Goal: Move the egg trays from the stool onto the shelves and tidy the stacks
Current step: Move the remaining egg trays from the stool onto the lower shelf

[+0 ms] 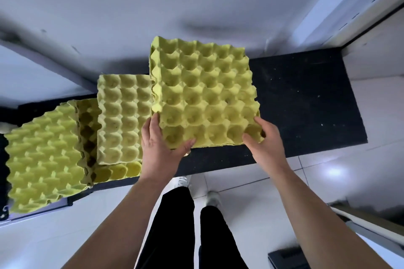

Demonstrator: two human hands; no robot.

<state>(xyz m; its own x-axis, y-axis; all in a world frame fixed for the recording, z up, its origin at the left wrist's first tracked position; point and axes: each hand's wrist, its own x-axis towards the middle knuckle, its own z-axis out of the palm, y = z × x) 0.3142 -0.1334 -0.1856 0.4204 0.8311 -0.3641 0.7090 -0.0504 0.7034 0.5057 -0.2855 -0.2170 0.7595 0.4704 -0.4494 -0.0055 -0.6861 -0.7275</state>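
Observation:
A thin stack of yellow-green egg trays (205, 91) sits cups up over the black shelf (306, 102). My left hand (161, 148) grips its near left corner, thumb on top of the front row. My right hand (266, 142) holds the near right corner, fingers curled over the edge. Left of it a second tray stack (122, 118) lies on the shelf, on top of a lower tray (118, 171) that sticks out in front. Further left, a stack of trays (43, 159) lies bumps up, tilted.
The white wall (196, 2) rises behind the shelf. Bare black shelf surface extends to the right of the held stack. Below are the white tiled floor (328, 170), my dark trousers (175, 225) and white shoes. A dark object (286, 257) sits at the bottom right.

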